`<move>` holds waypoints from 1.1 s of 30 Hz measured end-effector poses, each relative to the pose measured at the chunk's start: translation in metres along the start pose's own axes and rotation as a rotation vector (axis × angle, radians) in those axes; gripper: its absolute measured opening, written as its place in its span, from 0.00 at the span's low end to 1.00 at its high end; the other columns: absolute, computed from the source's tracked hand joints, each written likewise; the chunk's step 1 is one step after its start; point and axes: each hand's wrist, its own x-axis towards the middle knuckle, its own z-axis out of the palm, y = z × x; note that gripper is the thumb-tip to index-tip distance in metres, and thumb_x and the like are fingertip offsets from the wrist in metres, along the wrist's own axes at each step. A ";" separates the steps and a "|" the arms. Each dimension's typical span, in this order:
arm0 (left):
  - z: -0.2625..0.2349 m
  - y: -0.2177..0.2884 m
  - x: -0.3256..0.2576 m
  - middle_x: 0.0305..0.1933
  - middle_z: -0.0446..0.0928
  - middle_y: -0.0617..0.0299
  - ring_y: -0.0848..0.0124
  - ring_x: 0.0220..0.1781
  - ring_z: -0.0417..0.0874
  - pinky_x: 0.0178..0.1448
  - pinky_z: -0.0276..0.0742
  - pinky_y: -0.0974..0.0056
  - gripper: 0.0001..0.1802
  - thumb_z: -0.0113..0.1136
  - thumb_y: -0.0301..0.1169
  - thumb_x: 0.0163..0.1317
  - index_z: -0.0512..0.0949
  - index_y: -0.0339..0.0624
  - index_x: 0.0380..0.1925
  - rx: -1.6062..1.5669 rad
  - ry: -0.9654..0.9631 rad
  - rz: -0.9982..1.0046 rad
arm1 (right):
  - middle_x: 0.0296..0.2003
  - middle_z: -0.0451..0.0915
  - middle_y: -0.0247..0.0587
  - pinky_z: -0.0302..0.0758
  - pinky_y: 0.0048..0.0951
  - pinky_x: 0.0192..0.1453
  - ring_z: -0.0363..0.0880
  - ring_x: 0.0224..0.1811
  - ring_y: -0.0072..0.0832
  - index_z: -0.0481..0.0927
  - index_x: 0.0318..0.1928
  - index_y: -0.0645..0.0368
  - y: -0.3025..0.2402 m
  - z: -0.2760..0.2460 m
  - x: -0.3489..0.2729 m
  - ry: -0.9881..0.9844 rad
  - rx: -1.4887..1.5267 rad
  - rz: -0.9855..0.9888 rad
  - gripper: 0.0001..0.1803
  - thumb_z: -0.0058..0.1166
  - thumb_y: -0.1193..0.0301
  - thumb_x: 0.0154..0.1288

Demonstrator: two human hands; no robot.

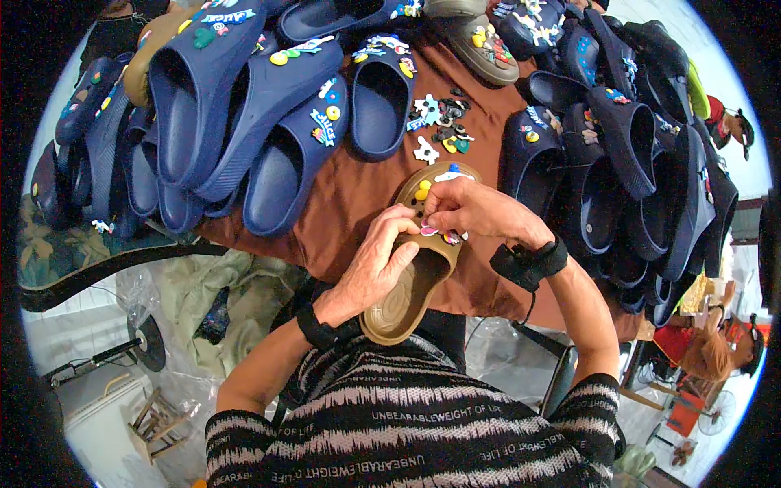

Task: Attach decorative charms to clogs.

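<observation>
A tan clog [399, 302] lies at the table's near edge, its toe pointing away from me and its heel toward my body. My left hand [370, 259] grips it along the left side, fingers over the upper and thumb by the opening. Over the toe, my right hand [482, 213] is closed in a pinch at a small pink-and-white shoe charm [429, 231]; the fingertips partly hide it. Yellow charms [422, 190] and a blue-and-white charm [452, 172] sit on the clog's upper. Just beyond the toe, loose charms [451, 130] lie in a small pile.
Navy clogs with charms [285, 175] are heaped at the left, and more navy clogs [622, 154] at the right. A brown clog [482, 50] stands at the back. Brown cloth [325, 232] covers the table. Other people [720, 350] are at the far right.
</observation>
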 end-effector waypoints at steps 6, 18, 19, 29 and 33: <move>0.001 -0.005 -0.002 0.68 0.67 0.45 0.49 0.78 0.62 0.79 0.56 0.51 0.15 0.52 0.37 0.77 0.72 0.39 0.55 0.006 -0.006 -0.013 | 0.30 0.84 0.40 0.78 0.36 0.39 0.83 0.33 0.33 0.81 0.41 0.60 -0.016 0.001 0.003 0.020 -0.253 0.016 0.09 0.62 0.68 0.67; -0.002 -0.007 -0.002 0.70 0.65 0.45 0.49 0.77 0.62 0.79 0.57 0.50 0.16 0.51 0.40 0.77 0.71 0.38 0.54 0.007 -0.009 0.015 | 0.35 0.83 0.55 0.81 0.51 0.44 0.84 0.42 0.53 0.84 0.44 0.57 -0.015 0.027 -0.025 0.255 -0.557 -0.237 0.14 0.58 0.61 0.67; -0.001 -0.007 -0.002 0.70 0.65 0.45 0.49 0.77 0.62 0.79 0.57 0.50 0.16 0.51 0.40 0.77 0.71 0.38 0.54 0.007 -0.009 0.015 | 0.40 0.82 0.51 0.79 0.50 0.49 0.82 0.46 0.51 0.84 0.47 0.57 -0.018 0.030 -0.031 0.241 -0.571 -0.208 0.16 0.61 0.60 0.65; 0.003 -0.005 0.001 0.64 0.69 0.46 0.48 0.72 0.66 0.76 0.61 0.50 0.14 0.57 0.34 0.74 0.72 0.38 0.52 0.011 0.037 0.060 | 0.47 0.78 0.42 0.71 0.46 0.61 0.75 0.56 0.43 0.82 0.48 0.57 0.002 0.094 -0.035 0.746 -0.720 -0.195 0.20 0.65 0.75 0.51; 0.005 -0.007 0.000 0.64 0.69 0.46 0.47 0.72 0.66 0.76 0.60 0.50 0.12 0.57 0.34 0.73 0.73 0.38 0.50 0.026 0.037 0.054 | 0.47 0.79 0.42 0.69 0.48 0.64 0.74 0.60 0.44 0.82 0.45 0.58 0.008 0.096 -0.032 0.799 -0.697 -0.253 0.16 0.63 0.76 0.52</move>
